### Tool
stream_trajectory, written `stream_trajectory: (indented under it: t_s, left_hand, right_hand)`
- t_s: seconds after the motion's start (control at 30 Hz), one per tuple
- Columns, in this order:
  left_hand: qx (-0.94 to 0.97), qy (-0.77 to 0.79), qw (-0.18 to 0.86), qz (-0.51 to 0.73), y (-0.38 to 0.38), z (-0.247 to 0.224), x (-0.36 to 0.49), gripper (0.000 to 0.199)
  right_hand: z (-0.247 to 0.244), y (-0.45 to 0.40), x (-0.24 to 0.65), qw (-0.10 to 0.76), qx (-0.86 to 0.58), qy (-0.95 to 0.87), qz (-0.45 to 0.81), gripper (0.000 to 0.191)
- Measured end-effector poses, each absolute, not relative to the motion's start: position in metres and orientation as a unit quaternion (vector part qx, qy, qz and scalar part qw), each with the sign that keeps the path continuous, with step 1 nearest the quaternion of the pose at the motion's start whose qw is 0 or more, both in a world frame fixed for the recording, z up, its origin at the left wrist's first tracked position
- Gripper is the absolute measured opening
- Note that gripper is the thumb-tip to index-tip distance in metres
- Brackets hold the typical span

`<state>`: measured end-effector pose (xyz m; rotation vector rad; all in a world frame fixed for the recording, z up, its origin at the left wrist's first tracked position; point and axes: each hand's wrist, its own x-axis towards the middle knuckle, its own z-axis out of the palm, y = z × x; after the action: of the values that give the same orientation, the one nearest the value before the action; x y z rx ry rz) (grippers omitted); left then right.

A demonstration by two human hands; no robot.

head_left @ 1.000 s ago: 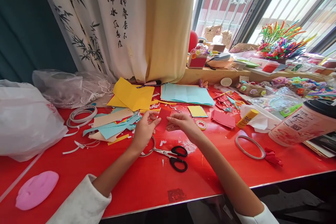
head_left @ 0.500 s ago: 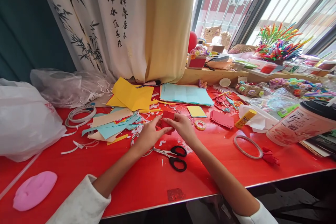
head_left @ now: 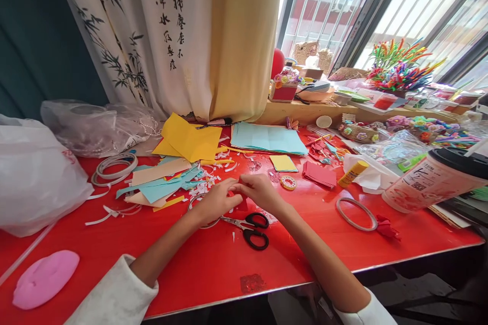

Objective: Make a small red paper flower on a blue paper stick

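My left hand [head_left: 218,200] and my right hand [head_left: 260,193] meet over the middle of the table, fingers curled together. Between them is a small piece of red paper [head_left: 241,205], mostly covered by the fingers and hard to tell from the red tabletop. Just below the hands lie scissors with black handles [head_left: 256,230], their blades pointing left. A silvery ring [head_left: 208,224] lies partly behind my left wrist. Right of my hands are a small roll of tape [head_left: 288,182] and a stack of red paper squares [head_left: 319,174].
Paper scraps [head_left: 163,185] and white rings [head_left: 114,167] lie left. Behind are yellow paper [head_left: 190,137] and light blue sheets [head_left: 269,138]. A glue stick [head_left: 354,173], a ring with a red paper flower [head_left: 388,227] and a tall cup [head_left: 430,183] stand or lie right. Pink clay-like lump [head_left: 46,279] sits front left.
The red paper, standing up between my fingertips before, now sits lower and is mostly hidden. My fingers have drawn closer together around it. The view has shifted slightly.
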<state>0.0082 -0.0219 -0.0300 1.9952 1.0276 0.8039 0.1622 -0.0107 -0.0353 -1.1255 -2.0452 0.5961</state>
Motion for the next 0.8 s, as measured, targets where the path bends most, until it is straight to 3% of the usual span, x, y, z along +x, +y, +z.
stream_trajectory:
  t_s: [0.27,0.37,0.47,0.63,0.8]
  left_hand:
    - [0.659,0.458,0.402,0.441,-0.012,-0.038,0.006,0.017]
    - [0.619,0.454,0.436,0.47,-0.012,-0.039,0.005,0.033]
    - [0.598,0.453,0.454,0.481,-0.015,-0.037,0.005,0.047]
    - [0.634,0.411,0.431,0.494,-0.02,-0.027,0.002,0.03]
    - [0.644,0.405,0.441,0.477,-0.022,-0.022,0.001,0.033]
  right_hand:
    - [-0.022,-0.01,0.169,0.467,-0.436,-0.674,0.372,0.033]
    - [-0.02,-0.008,0.171,0.485,-0.427,-0.638,0.418,0.02]
    - [-0.02,-0.007,0.171,0.474,-0.431,-0.602,0.477,0.021]
    - [-0.016,-0.009,0.173,0.436,-0.431,-0.586,0.53,0.02]
    - [-0.015,-0.009,0.174,0.441,-0.428,-0.587,0.527,0.028]
